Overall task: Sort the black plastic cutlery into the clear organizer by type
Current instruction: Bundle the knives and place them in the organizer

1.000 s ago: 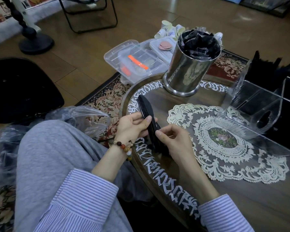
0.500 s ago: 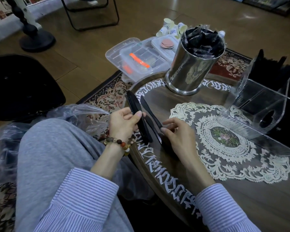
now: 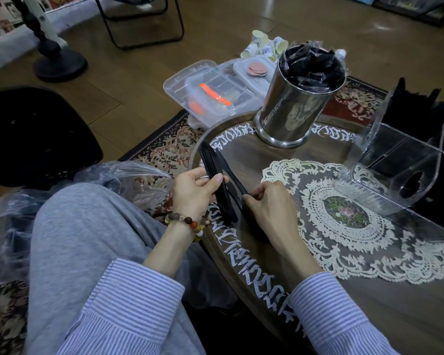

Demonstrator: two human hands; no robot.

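Stack of flat black plastic knives (image 3: 215, 180) sits upright-ish and tilted at the near-left edge of the round dark wooden table (image 3: 408, 303), blades pointing away from the person. Left hand (image 3: 194, 192) grips the stack around its middle, thumb across the front, fingers curled behind. One single black plastic knife (image 3: 235, 181) is fanned off to the right of the stack, tip angled up and left, lower end meeting the stack near the handles. Right hand (image 3: 265, 208) pinches that single knife at its handle between thumb and fingertips; the other fingers are curled in close together.

Clear acrylic organizer (image 3: 395, 172) stands at the right side of the table, well apart from both hands, its front wall with a round cutout; black cutlery (image 3: 415, 106) sticks up from its far compartments, type cannot be told. White lace doily (image 3: 349, 216) lies between the hands and the organizer, which overlaps its far-right edge. Shiny steel cylindrical canister (image 3: 295, 108) stuffed with black wrapped items stands at the far table edge. Clear plastic lidded boxes (image 3: 210, 93) with an orange item inside lie on the floor beyond the table, small paper cups (image 3: 262, 46) behind them. Crumpled clear plastic bag (image 3: 128, 180) rests left of the grey-trousered knee (image 3: 87, 226). Beaded bracelet (image 3: 190, 222) on left wrist, striped sleeves on both arms.
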